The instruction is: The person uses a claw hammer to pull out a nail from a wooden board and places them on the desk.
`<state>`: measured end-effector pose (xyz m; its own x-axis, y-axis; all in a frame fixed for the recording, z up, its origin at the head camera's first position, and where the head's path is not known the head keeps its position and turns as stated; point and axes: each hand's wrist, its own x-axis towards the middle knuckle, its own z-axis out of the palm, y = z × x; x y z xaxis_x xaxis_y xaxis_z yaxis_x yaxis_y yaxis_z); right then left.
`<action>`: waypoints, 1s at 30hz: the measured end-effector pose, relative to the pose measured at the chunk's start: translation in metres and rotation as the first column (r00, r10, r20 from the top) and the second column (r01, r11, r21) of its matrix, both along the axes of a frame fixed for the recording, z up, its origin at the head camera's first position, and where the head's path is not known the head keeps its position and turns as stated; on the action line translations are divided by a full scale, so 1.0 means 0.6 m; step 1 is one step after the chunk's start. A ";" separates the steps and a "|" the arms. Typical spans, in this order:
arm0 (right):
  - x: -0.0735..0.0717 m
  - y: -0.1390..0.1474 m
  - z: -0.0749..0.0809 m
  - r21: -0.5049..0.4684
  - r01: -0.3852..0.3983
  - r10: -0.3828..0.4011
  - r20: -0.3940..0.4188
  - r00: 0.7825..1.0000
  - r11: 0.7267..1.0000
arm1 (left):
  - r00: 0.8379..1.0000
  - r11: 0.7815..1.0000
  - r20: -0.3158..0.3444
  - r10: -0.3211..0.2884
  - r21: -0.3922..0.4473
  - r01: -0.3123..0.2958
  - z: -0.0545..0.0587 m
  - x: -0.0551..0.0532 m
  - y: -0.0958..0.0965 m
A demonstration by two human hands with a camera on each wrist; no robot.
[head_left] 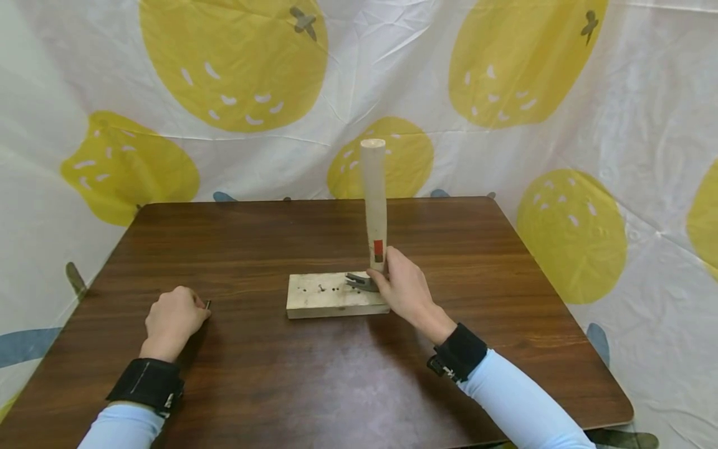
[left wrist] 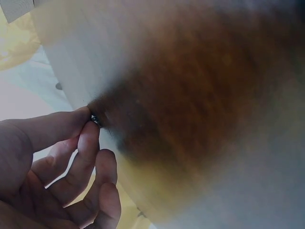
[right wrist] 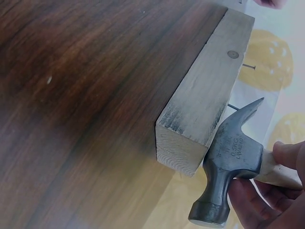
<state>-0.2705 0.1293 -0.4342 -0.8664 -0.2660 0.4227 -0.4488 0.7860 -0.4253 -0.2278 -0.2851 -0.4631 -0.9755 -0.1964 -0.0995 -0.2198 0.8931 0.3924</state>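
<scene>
My right hand (head_left: 405, 284) grips a claw hammer (head_left: 375, 199) low on its pale wooden handle, close to the head. The handle points upward, and the dark steel head (right wrist: 233, 155) rests on the right end of a pale wooden block (head_left: 314, 302). From the block's top stick a nail (right wrist: 249, 66) and, beside the claw, another nail (right wrist: 233, 107). Several dark holes or nail heads dot that face. Off to the block's left, my left hand (head_left: 172, 317) pinches a small nail (head_left: 208, 304) between thumb and forefinger, just over the table. Only its tip shows in the left wrist view.
The block lies on a brown wood-grain table (head_left: 252, 374) with rounded corners. Behind and around the table hangs a white cloth (head_left: 381, 68) printed with yellow fruit. A round knot marks the block's side in the right wrist view.
</scene>
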 end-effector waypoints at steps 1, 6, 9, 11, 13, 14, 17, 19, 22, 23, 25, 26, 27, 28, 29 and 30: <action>-0.001 0.001 -0.001 -0.009 0.003 -0.003 0.002 1.000 1.000 | 1.000 1.000 -0.003 -0.001 -0.001 0.001 0.000 0.000 0.000; -0.002 0.006 -0.003 -0.069 0.014 -0.011 0.040 0.999 0.998 | 1.000 1.000 -0.012 -0.010 -0.015 0.010 -0.002 -0.002 0.001; -0.002 0.010 -0.002 -0.102 0.014 -0.009 0.053 0.999 0.995 | 1.000 1.000 -0.014 -0.015 -0.018 0.015 -0.002 -0.002 0.001; -0.002 0.011 -0.002 -0.122 0.012 -0.004 0.059 0.998 0.992 | 1.000 1.000 -0.016 -0.012 -0.020 0.012 -0.002 -0.001 0.001; -0.002 0.013 -0.002 -0.135 0.011 -0.003 0.058 0.998 0.991 | 1.000 1.000 -0.020 -0.010 -0.021 0.010 -0.003 -0.001 0.001; -0.002 0.014 -0.002 -0.140 0.011 -0.003 0.056 0.998 0.990 | 1.000 1.000 -0.023 -0.010 -0.023 0.009 -0.003 -0.001 0.001; -0.003 0.015 -0.002 -0.157 0.010 -0.001 0.054 0.999 0.988 | 1.000 1.000 -0.026 -0.012 -0.028 0.011 -0.004 -0.001 0.000; -0.004 0.016 -0.003 -0.167 0.010 0.000 0.057 0.998 0.986 | 1.000 0.999 -0.026 -0.016 -0.029 0.015 -0.005 0.000 -0.001; -0.006 0.017 -0.004 -0.190 0.006 0.006 0.066 0.998 0.982 | 0.999 0.999 -0.032 -0.023 -0.036 0.022 -0.004 0.001 -0.001; -0.005 0.018 -0.004 -0.198 0.006 0.009 0.072 0.997 0.980 | 0.999 0.999 -0.034 -0.026 -0.047 0.025 -0.004 0.001 0.001; -0.005 0.019 -0.004 -0.213 0.010 0.007 0.082 0.997 0.977 | 0.998 0.996 -0.047 -0.039 -0.083 0.035 -0.001 0.001 0.005; -0.005 0.019 -0.004 -0.222 0.013 0.007 0.088 0.996 0.975 | 0.997 0.994 -0.059 -0.045 -0.105 0.039 0.000 0.001 0.010; -0.005 0.020 -0.004 -0.229 0.016 0.005 0.092 0.996 0.973 | 0.996 0.991 -0.076 -0.052 -0.127 0.042 0.001 0.001 0.015; -0.005 0.020 -0.004 -0.232 0.021 0.002 0.097 0.995 0.972 | 0.993 0.987 -0.098 -0.061 -0.151 0.045 0.003 0.000 0.020; -0.005 0.021 -0.004 -0.235 0.025 -0.001 0.102 0.995 0.972 | 0.990 0.983 -0.123 -0.072 -0.175 0.050 0.005 -0.001 0.026; -0.005 0.021 -0.004 -0.237 0.029 -0.004 0.105 0.994 0.971 | 0.984 0.981 -0.155 -0.084 -0.188 0.054 0.008 -0.002 0.033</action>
<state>-0.2734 0.1420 -0.4369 -0.9118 -0.1541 0.3805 -0.3809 0.6633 -0.6442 -0.2290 -0.2653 -0.4583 -0.9876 -0.1278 0.0915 -0.1019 0.9638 0.2465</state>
